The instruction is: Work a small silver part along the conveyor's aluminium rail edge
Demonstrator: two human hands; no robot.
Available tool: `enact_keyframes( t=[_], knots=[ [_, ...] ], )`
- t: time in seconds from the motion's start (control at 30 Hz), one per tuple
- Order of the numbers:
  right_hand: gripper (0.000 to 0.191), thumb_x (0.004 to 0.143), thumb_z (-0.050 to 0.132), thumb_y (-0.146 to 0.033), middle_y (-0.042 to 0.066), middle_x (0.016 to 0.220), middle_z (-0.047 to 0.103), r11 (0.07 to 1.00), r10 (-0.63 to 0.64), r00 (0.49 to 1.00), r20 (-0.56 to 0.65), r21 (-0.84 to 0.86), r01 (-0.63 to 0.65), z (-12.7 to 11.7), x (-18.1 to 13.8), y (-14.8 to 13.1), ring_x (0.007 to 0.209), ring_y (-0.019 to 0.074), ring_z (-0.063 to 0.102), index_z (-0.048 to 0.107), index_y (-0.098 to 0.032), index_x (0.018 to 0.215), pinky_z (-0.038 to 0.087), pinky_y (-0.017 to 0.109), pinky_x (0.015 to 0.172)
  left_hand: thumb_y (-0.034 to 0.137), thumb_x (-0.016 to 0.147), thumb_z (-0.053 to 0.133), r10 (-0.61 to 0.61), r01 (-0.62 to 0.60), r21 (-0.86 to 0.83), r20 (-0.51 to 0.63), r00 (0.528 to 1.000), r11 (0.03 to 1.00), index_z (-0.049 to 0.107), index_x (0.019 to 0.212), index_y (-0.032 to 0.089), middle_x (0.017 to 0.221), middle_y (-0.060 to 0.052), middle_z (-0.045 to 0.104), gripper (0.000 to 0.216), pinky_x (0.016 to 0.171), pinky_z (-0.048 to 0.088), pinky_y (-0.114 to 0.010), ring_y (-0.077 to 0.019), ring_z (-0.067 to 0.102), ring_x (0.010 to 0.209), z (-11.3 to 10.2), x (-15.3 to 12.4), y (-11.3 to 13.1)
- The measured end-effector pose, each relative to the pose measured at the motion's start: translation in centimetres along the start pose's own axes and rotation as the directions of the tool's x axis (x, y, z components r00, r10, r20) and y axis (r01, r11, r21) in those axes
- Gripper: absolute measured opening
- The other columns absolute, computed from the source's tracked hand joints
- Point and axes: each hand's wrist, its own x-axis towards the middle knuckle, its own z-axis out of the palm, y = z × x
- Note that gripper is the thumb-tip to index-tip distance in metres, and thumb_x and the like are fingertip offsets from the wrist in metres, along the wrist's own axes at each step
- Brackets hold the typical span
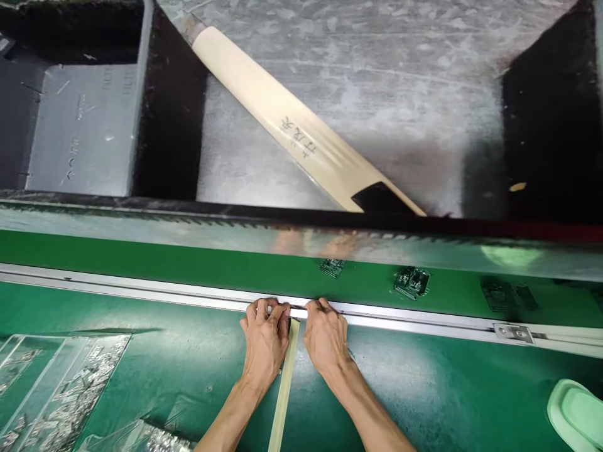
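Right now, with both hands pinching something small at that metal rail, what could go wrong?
1. The left hand and right hand hide the small part at the silver rail, so it may seat crooked unnoticed.
2. The pale strip lies between the wrists; a forearm could nudge it.
3. Small components pass on the green belt just beyond the fingers; a slip might knock them.

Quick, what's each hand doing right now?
Left hand: fingers curled, pressing on the metal rail.
Right hand: fingers curled on the same rail; grip cannot be told.
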Motion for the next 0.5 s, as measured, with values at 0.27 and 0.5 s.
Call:
enact_keyframes(
  t=[0.27, 0.5],
  knots=[
    [0.027, 0.101, 0.044, -0.009, 0.003, 0.095, 0.07, 0.998, -0.041, 0.999, -0.001, -0.053, 0.041, -0.9, -0.6, -0.4, 0.083, 0.0187, 0.069, 0.068, -0.022, 0.097, 0.037, 0.032, 0.066, 0.023, 0.105, 0.045, 0.002, -0.002, -0.013, 0.005, 1.0, 1.0, 0.075, 0.109, 0.023, 0.114, -0.011, 0.064, 0.03, 0.076, 0.035, -0.04, -0.0312, 0.05, 0.107, -0.3, 0.1, 0.2],
    [0.03, 0.102, 0.041, -0.008, 0.003, 0.101, 0.071, 0.995, -0.027, 0.999, 0.038, -0.093, 0.031, -0.1, -1.1, -1.1, 0.083, 0.019, 0.071, 0.067, -0.021, 0.104, 0.037, 0.032, 0.066, 0.022, 0.104, 0.048, -0.004, 0.004, -0.025, 0.006, 1.0, 1.0, 0.074, 0.104, 0.022, 0.113, -0.011, 0.064, 0.026, 0.076, 0.034, -0.04, -0.0307, 0.05, 0.106, -0.4, 0.2, 0.2]
  ],
)
